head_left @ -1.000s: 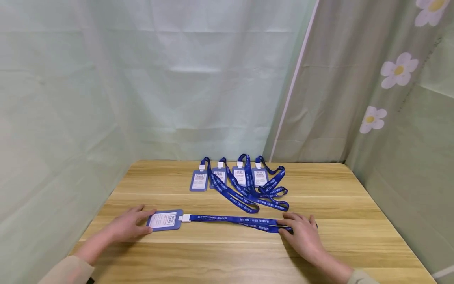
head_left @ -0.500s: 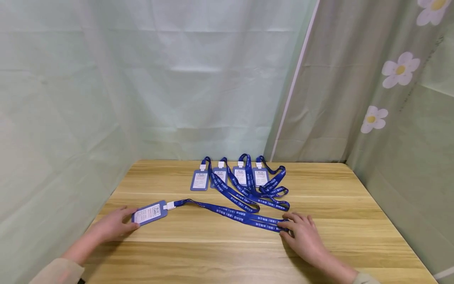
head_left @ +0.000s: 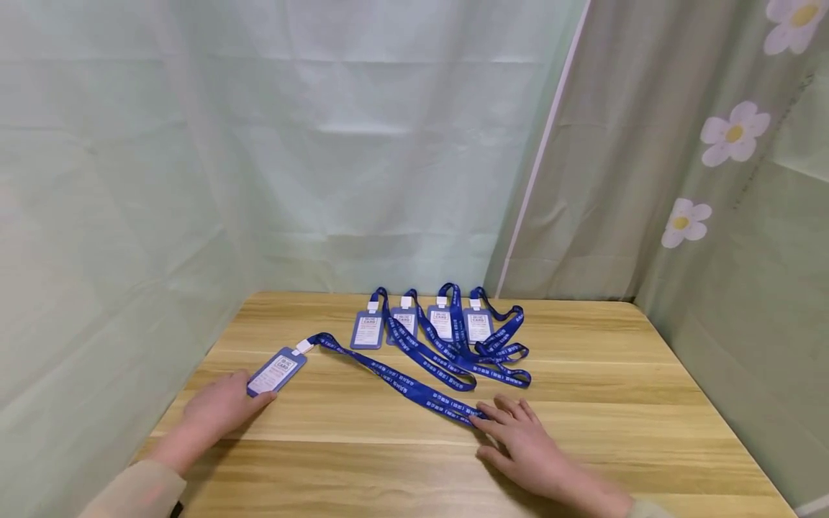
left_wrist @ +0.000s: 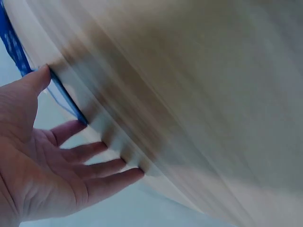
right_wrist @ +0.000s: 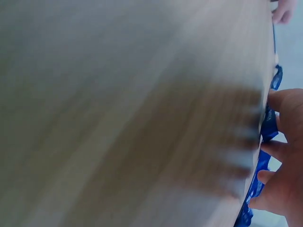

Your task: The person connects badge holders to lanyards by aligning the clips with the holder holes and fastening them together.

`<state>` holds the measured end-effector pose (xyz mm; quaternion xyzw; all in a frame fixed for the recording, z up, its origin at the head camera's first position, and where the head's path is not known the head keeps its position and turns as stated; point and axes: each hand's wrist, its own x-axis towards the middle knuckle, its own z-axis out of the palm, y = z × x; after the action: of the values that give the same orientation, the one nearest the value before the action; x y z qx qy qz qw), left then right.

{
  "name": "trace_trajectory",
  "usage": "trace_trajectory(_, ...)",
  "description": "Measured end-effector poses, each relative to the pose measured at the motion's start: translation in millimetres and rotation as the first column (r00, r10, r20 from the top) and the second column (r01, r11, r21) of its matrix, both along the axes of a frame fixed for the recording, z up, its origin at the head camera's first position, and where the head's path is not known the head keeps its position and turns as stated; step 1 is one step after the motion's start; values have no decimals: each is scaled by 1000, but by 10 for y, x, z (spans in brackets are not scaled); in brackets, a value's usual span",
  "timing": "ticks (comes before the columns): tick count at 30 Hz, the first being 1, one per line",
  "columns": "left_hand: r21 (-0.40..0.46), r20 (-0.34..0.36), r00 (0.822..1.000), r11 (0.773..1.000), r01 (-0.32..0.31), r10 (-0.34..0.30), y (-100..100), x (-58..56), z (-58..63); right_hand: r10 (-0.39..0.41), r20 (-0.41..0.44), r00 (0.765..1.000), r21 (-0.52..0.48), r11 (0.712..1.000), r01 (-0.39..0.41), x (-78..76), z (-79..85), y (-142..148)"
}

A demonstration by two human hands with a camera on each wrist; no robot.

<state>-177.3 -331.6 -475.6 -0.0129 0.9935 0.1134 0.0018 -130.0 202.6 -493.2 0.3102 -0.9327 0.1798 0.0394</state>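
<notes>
A blue-framed ID badge holder (head_left: 276, 371) with a white card lies tilted at the left of the table. My left hand (head_left: 220, 404) pinches its lower end between thumb and forefinger; in the left wrist view the other fingers (left_wrist: 102, 187) spread straight over the wood. From the holder's white clip (head_left: 304, 347) a blue printed lanyard (head_left: 388, 374) runs rightward and toward me. At its far end my right hand (head_left: 526, 450) rests, fingers extended, fingertips touching the strap. The right wrist view shows those fingers spread, with blue strap (right_wrist: 258, 177) behind them.
Several more badge holders (head_left: 368, 329) stand in a row at the back of the wooden table (head_left: 388, 475). Their blue lanyards (head_left: 453, 356) overlap and trail to the right. Pale curtains (head_left: 388, 144) hang behind and along both sides.
The badge holder's clip end has swung backward and left, tilting the holder more steeply. The lanyard now slants, and my right hand has shifted left with its end.
</notes>
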Motion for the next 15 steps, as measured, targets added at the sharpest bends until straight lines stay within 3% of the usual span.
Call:
trace_trajectory(4,-11,11,999,999,-46,47,98,-28,-18,36,38,999,22,999,-37,6,6,-105)
trace_trajectory(9,16,16,998,998,-66,65,148,-1,-53,76,26,997,34,996,-77,35,15,-154)
trace_trajectory(12,50,-33,999,999,-14,15,132,58,-66,91,-8,996,47,995,-90,69,31,-119)
trace_trajectory(15,52,-116,988,992,114,-107,91,126,-60,112,-25,993,77,991,-110,100,52,-54)
